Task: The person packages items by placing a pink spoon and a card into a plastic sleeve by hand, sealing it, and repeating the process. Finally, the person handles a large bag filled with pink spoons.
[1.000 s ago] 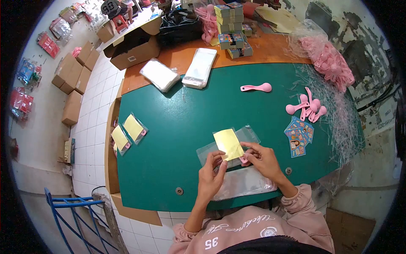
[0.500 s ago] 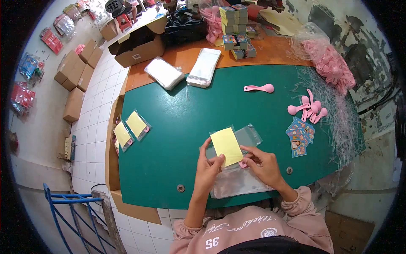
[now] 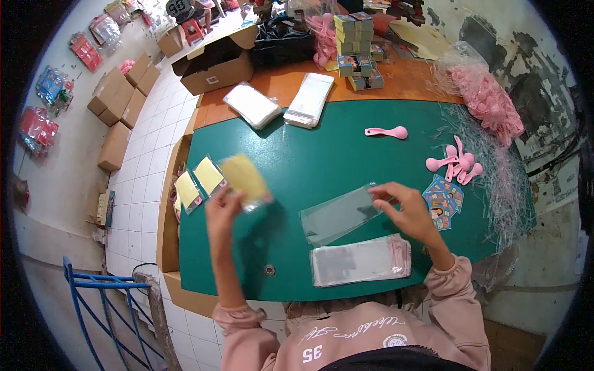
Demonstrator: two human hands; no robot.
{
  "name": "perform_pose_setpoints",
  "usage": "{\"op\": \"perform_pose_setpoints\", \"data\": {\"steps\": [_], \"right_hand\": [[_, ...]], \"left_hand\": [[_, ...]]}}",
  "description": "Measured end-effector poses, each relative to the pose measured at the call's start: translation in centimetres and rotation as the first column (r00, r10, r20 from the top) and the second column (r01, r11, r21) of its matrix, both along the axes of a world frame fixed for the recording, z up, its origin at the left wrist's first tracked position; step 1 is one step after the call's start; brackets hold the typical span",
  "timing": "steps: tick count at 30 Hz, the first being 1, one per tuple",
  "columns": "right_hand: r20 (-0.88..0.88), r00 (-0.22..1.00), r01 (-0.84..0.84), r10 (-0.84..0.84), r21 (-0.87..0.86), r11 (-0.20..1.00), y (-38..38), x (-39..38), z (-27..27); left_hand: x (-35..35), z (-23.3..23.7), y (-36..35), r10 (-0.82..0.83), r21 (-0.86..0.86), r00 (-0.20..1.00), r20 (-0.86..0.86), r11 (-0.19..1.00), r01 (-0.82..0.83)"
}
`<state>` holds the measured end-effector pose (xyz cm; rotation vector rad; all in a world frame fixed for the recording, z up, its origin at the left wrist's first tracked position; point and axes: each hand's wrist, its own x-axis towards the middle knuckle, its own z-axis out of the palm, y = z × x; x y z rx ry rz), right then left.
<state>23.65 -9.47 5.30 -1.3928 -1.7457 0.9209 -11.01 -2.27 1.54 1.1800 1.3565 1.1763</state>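
My left hand [image 3: 221,207] pinches a clear packet with a yellow card [image 3: 245,179], raised over the left of the green table and blurred by motion. Beside it lie two finished-looking packets [image 3: 208,174] with yellow cards and bits of pink showing. My right hand [image 3: 405,209] has its thumb and forefinger apart and curved, fingertips right at the end of a flat clear plastic bag [image 3: 337,216]. Nearer my body is a stack of clear plastic bags [image 3: 359,263].
Pink spoons [image 3: 458,162] and blue printed cards [image 3: 442,201] lie at the right, with one spoon [image 3: 387,132] farther back. Two bag stacks [image 3: 252,105] sit at the far side near banded card stacks [image 3: 354,46]. Beyond stands an open cardboard box [image 3: 216,71].
My left hand has carried the yellow-card packet from the middle to the left. My right hand has let go of it and moved slightly up and right to the loose bag.
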Motion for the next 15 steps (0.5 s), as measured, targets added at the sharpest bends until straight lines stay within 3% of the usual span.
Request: {"op": "perform_pose_setpoints", "data": {"steps": [2,3,4,5,6,7,9,11,14,15], "right_hand": [[0.051,0.997,0.051,-0.054,0.065,0.997,0.6,0.6,0.1],[0.051,0.997,0.049,-0.053,0.069,0.996,0.6,0.7,0.0],[0.050,0.997,0.052,-0.055,0.065,0.997,0.6,0.7,0.0],[0.050,0.997,0.057,-0.060,0.061,0.997,0.5,0.7,0.0],[0.051,0.997,0.062,-0.066,0.064,0.996,0.4,0.7,-0.1],[0.055,0.997,0.057,-0.059,0.043,0.997,0.2,0.6,0.0],[0.062,0.996,0.056,-0.057,0.022,0.998,-0.1,0.8,-0.1],[0.087,0.995,0.053,-0.055,0.021,0.998,-0.3,1.2,-0.3],[0.085,0.992,0.090,-0.091,0.012,0.996,-0.7,1.8,-0.2],[0.085,0.993,0.083,-0.085,0.020,0.996,-0.7,2.0,-0.3]], "left_hand": [[-4.1,-1.2,3.2,0.149,0.032,0.949,-0.278,0.989,-0.146],[-4.6,-1.1,3.3,0.152,0.036,0.949,-0.278,0.988,-0.147],[-4.8,-0.9,3.5,0.317,0.233,0.625,-0.713,0.948,-0.216],[-5.0,-0.8,3.7,0.448,0.430,0.103,-0.888,0.888,-0.162],[-5.3,-0.8,3.8,0.289,0.257,0.223,-0.931,0.953,-0.161],[-5.1,-1.2,3.8,0.290,0.259,0.227,-0.930,0.953,-0.155],[-4.8,-2.7,3.7,-0.040,-0.053,0.124,-0.991,0.993,-0.102],[-6.2,-3.5,4.5,-0.026,-0.041,0.172,-0.985,0.996,-0.084],[-9.3,-4.5,6.8,0.080,0.047,0.163,-0.983,0.979,-0.198],[-11.5,-5.3,8.4,0.124,0.107,0.139,-0.983,0.987,-0.123]]}}
